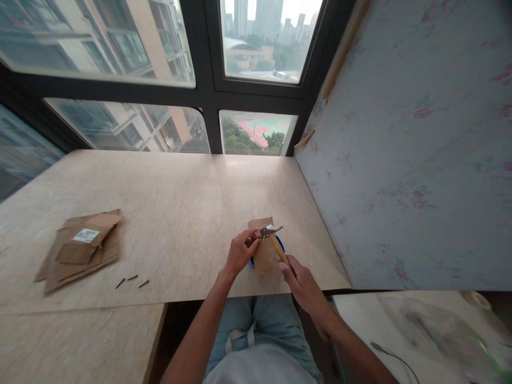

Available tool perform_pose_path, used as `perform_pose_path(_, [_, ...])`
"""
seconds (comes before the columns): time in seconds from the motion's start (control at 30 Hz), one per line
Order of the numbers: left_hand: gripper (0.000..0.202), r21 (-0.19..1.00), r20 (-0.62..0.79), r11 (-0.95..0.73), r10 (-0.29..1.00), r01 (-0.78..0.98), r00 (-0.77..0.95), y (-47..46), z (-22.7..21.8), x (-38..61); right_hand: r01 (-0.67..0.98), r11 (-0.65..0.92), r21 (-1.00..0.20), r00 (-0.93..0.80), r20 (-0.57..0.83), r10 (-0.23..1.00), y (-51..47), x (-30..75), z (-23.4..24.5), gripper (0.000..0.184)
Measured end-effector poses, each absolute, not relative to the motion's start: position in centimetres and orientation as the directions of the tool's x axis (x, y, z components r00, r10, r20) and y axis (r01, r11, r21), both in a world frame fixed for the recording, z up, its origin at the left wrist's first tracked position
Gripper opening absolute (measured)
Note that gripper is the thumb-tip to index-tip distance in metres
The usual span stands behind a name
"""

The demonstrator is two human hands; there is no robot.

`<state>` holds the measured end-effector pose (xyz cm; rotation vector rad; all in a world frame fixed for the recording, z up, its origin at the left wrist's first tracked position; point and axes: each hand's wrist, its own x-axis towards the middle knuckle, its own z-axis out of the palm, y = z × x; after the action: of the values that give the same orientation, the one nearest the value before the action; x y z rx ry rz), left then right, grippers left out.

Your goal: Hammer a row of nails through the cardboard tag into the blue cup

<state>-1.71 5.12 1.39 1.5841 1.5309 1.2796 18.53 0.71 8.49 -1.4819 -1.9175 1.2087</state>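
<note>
My right hand (302,282) is closed round the wooden handle of a hammer (277,246). Its metal head is over a piece of brown cardboard (266,261), close to my left fingertips. The fingers of my left hand (242,250) are pinched at the cardboard's left side, on what looks like a small dark nail; the hammer and fingers partly hide it. A row of several dark nails (265,238) shows along the cardboard below the hammer head. Something blue (280,244) lies under the cardboard, showing at both sides.
Three loose nails (132,278) lie on the beige tabletop (180,213), near a stack of brown cardboard pieces (108,256) with a labelled packet (86,237) on top. A floral-patterned wall panel (408,160) bounds the right. Lower right, a cable (394,357) crosses a white surface.
</note>
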Motion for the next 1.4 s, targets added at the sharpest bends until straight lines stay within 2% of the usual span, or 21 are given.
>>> perform_pose_path(0.4, [0.026,0.906,0.211,-0.138,0.967,0.401,-0.143,5.21,1.29,-1.64,0.551,0.064,-0.832,-0.321,-0.14,0.937,0.59,18.29,8.25,0.036])
perform_pose_path(0.6, [0.022,0.897,0.244,-0.168,0.959,0.41,-0.142,5.11,0.86,-1.6,0.655,0.076,-0.752,-0.356,-0.219,0.908,1.05,18.25,8.2,0.032])
perform_pose_path(0.8, [0.02,0.892,0.251,-0.176,0.959,0.417,-0.132,5.07,1.18,-1.62,0.627,0.09,-0.774,-0.369,-0.193,0.909,0.8,18.4,8.32,0.036])
perform_pose_path(0.97, [0.02,0.9,0.229,-0.157,0.964,0.407,-0.134,5.14,1.26,-1.64,0.675,0.095,-0.732,-0.367,-0.221,0.904,0.91,18.27,8.15,0.033])
perform_pose_path(1.17, [0.022,0.912,0.203,-0.137,0.97,0.388,-0.134,5.23,1.29,-1.66,0.636,0.111,-0.764,-0.358,-0.164,0.919,1.11,18.35,8.49,0.034])
perform_pose_path(1.3, [0.019,0.91,0.207,-0.141,0.969,0.39,-0.132,5.28,1.55,-1.6,0.667,0.12,-0.735,-0.366,-0.183,0.913,1.17,18.45,8.25,0.031])
perform_pose_path(1.4, [0.02,0.905,0.214,-0.148,0.969,0.399,-0.126,5.28,1.63,-1.51,0.637,0.099,-0.765,-0.356,-0.178,0.917,1.02,18.73,8.14,0.034])
